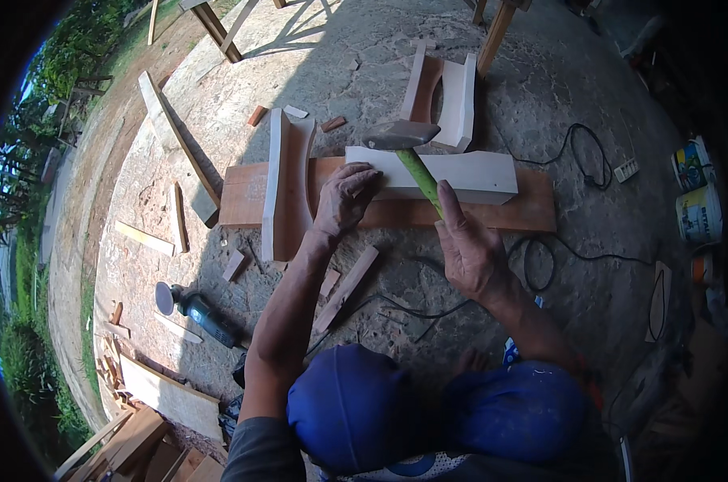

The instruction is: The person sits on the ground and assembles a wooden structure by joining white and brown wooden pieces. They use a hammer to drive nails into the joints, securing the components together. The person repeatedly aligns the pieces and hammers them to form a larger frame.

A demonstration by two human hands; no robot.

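My right hand [476, 253] grips the green handle of a hammer [402, 135], its dark metal head raised over a pale wooden block [452, 173]. That block lies lengthwise on a reddish-brown plank [532, 201]. At the block's left end my left hand [349, 197] is closed, its fingertips pinched together; whatever they hold is too small or hidden to name. Just left of it, a pale curved wooden piece [275, 193] lies across the plank.
A second curved wooden piece [458, 100] stands beyond the plank. An angle grinder [207, 317] lies at lower left, near wood offcuts [349, 287]. Black cable [540, 265] loops over the concrete floor at right, where paint buckets [697, 213] stand. A long board [179, 145] lies at left.
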